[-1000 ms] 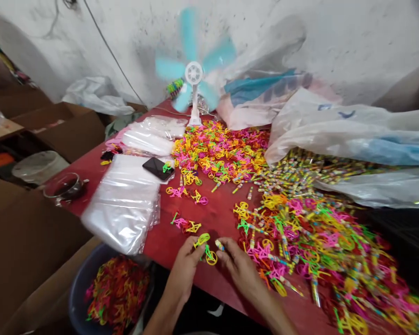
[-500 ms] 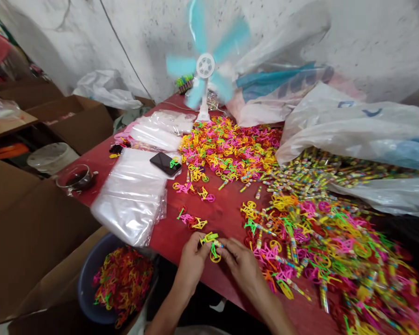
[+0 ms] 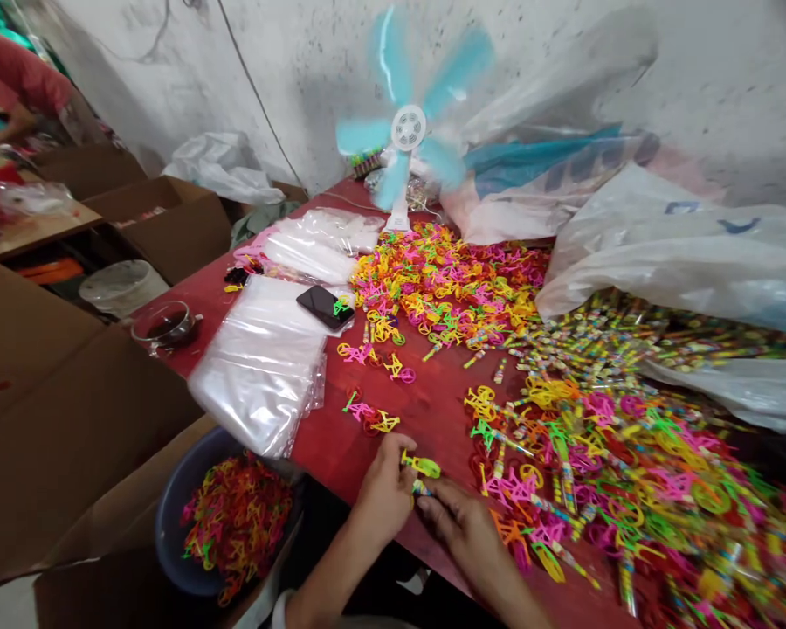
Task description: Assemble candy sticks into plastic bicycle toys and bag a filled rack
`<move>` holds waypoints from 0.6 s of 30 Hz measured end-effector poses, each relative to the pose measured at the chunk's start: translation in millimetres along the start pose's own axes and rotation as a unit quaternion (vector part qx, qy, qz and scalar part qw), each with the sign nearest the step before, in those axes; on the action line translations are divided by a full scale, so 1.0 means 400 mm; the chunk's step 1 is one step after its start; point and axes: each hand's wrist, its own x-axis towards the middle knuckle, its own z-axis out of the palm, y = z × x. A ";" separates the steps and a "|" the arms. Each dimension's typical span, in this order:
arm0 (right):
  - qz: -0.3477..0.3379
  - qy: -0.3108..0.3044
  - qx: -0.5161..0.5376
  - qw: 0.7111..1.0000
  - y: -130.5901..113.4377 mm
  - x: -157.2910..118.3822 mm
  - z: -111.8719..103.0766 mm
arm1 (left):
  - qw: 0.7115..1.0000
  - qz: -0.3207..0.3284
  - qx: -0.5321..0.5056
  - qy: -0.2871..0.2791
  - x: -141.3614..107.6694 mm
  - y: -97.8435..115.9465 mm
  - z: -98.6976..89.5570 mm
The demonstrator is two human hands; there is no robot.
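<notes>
At the table's front edge, my left hand (image 3: 385,489) is closed on a small yellow-green plastic toy bicycle (image 3: 424,465). Close against it, my right hand (image 3: 462,524) pinches a small printed tube (image 3: 421,488) just below the toy. The two hands nearly touch, and fingers hide part of both pieces. Just beyond my left hand lie loose pink, red and yellow bicycle pieces (image 3: 370,413) on the red table (image 3: 432,376). Right of my hands spreads a large mixed heap of coloured bicycles and tubes (image 3: 603,472).
Clear plastic bags (image 3: 262,358) and a black phone (image 3: 326,307) lie at left, near a glass cup (image 3: 166,327). A fan (image 3: 409,128) stands behind a bicycle heap (image 3: 445,279). A blue tub (image 3: 170,524) sits below left. A person in red (image 3: 23,74) bends far left.
The view has shifted left, bringing more of the person at far left into view. My left hand has turned over the toy, which now points right; its green wheel is mostly hidden.
</notes>
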 end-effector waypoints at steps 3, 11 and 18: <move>0.013 0.133 -0.081 0.988 0.045 -0.010 -0.106 | 0.987 0.099 0.117 -0.042 0.050 0.036 -0.072; -0.095 0.347 -0.313 0.879 0.068 0.037 -0.193 | 0.901 0.155 0.402 0.056 0.120 -0.028 -0.161; -0.097 0.131 -0.111 0.980 0.010 0.150 0.116 | 0.918 0.158 0.347 0.112 0.088 -0.024 -0.110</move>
